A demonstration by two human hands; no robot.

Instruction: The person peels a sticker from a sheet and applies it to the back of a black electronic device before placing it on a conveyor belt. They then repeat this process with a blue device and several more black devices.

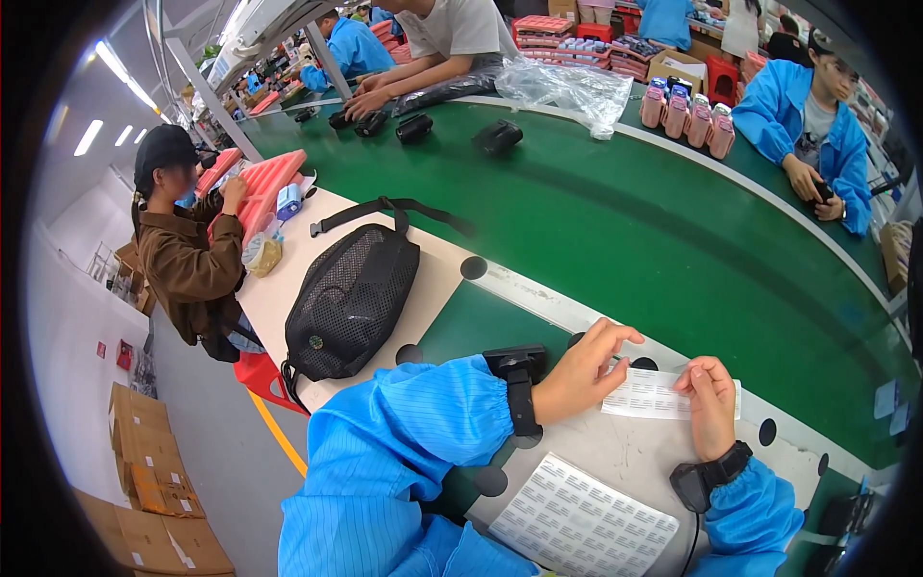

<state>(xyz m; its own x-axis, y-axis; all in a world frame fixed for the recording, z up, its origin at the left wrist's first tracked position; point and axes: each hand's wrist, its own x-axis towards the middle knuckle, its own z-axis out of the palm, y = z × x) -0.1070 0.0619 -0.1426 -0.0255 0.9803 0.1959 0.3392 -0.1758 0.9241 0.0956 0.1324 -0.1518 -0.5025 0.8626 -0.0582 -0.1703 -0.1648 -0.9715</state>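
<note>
A narrow white label sheet [646,395] with rows of small print lies at the edge of the green belt. My right hand [710,409] pinches it near its right end, thumb and fingertips together. My left hand [577,377] is at the sheet's left end, index finger stretched out and apart from the thumb, whose tip overlaps the sheet's corner. Any tiny label on the fingertips is too small to make out. Nearer to me, a larger sheet of printed labels [586,519] lies on the pale work surface. Both wrists wear black straps with devices.
A black mesh bag [354,298] with a strap lies on the table to the left. The green belt [615,221] curves past, carrying black pouch-like items [497,137] and clear plastic film [567,88]. Co-workers [187,240] stand around it. Cardboard boxes [154,452] stand on the left floor.
</note>
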